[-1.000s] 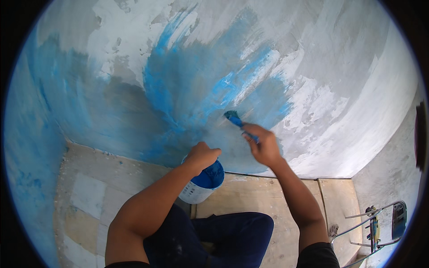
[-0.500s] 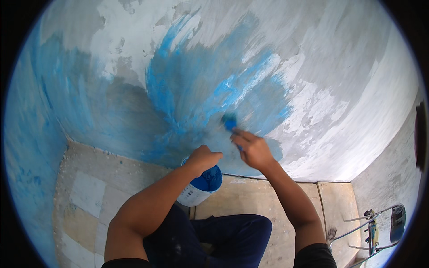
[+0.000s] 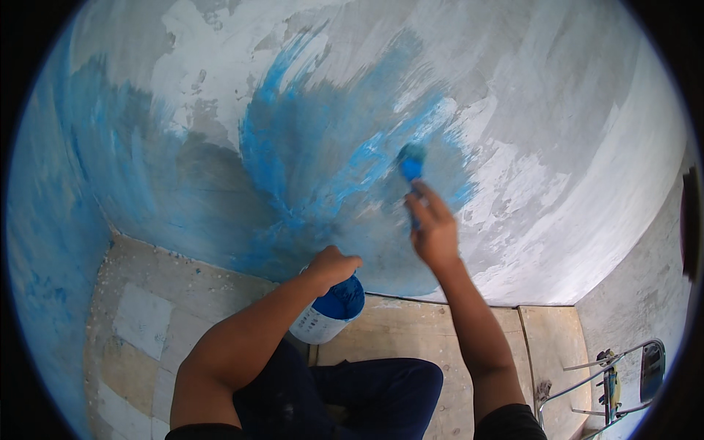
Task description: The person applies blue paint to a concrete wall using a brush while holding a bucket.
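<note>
A blue-headed paintbrush [image 3: 412, 163] is gripped by its handle in my right hand [image 3: 436, 231], fingers closed round it. Its bristles are against or very close to the wall [image 3: 513, 110], which is grey and white with broad smears of blue paint [image 3: 268, 147]. My left hand [image 3: 334, 265] is closed at the rim of a white paint bucket [image 3: 317, 328], holding it up in front of my lap. Blue paint coats the inside of the bucket; the left fingers are partly hidden behind the hand.
To the left, a second wall [image 3: 44, 242] is streaked blue and meets a speckled tiled floor [image 3: 143, 323]. Wooden boards [image 3: 411, 334] lie along the wall's foot. A metal-framed folding chair [image 3: 623, 378] stands at the lower right.
My right hand has moved up and to the right with the brush along the wall. The left hand and the bucket have hardly moved.
</note>
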